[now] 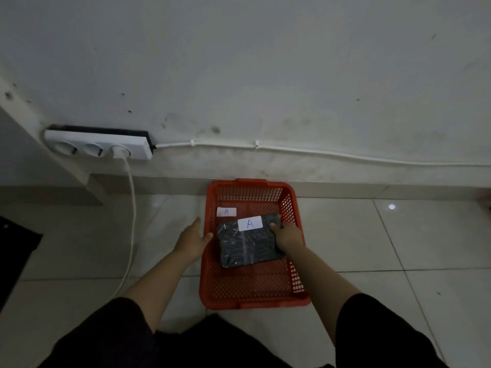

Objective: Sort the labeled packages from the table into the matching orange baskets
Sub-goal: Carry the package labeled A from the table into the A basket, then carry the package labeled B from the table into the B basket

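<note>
An orange mesh basket [255,301] stands on the tiled floor against the wall, with a white label marked A [226,211] on its inside. A dark package [247,248] wrapped in clear plastic, with its own white A label on top, is inside the basket, tilted. My right hand [287,233] grips the package's right edge. Just outside the basket's left rim, my left hand [192,239] has its fingers spread and its thumb touching the rim.
A white power strip [98,144] is fixed low on the wall at the left, with a white cable [131,208] hanging down to the floor. A dark mat [13,251] lies at the far left. Another cable [318,152] runs along the wall.
</note>
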